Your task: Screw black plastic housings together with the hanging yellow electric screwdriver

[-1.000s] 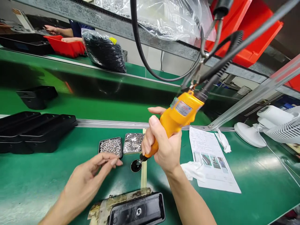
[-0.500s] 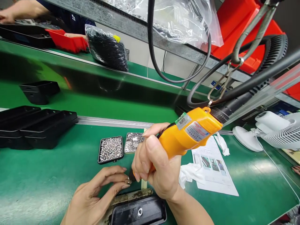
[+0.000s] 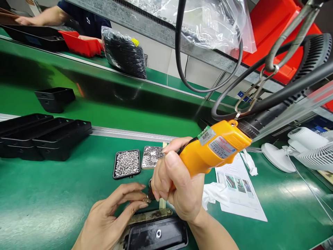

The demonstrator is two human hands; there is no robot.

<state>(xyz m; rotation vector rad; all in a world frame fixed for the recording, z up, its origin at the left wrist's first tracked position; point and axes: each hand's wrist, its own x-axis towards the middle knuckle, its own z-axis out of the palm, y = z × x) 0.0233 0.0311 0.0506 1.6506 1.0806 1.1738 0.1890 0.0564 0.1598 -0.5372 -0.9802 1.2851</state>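
Observation:
My right hand [image 3: 179, 180] is wrapped round an orange electric screwdriver [image 3: 213, 147], which slants down to the left. Its dark tip meets a small metal piece [image 3: 147, 200] pinched between the thumb and fingers of my left hand [image 3: 114, 211]. Just below lies a black rectangular tray-like part [image 3: 158, 238] with a white-and-metal ring inside, against a worn, taped strip [image 3: 148, 216]. Behind my hands are a black tray of small screws [image 3: 127, 163] and a second tray of small metal parts [image 3: 151, 157], partly covered by my right hand.
Black bins [image 3: 59, 140] stand at the left. On the right are a printed sheet [image 3: 241, 191], white cloths [image 3: 214, 194] and a white fan [image 3: 304, 146]. Cables hang above the screwdriver from a shelf [image 3: 156, 26]. Another person's arm [image 3: 44, 17] shows at the upper left.
The view has shifted slightly, so most things appear a little further right. My right hand still grips the screwdriver, and my left hand keeps its pinch at the tip.

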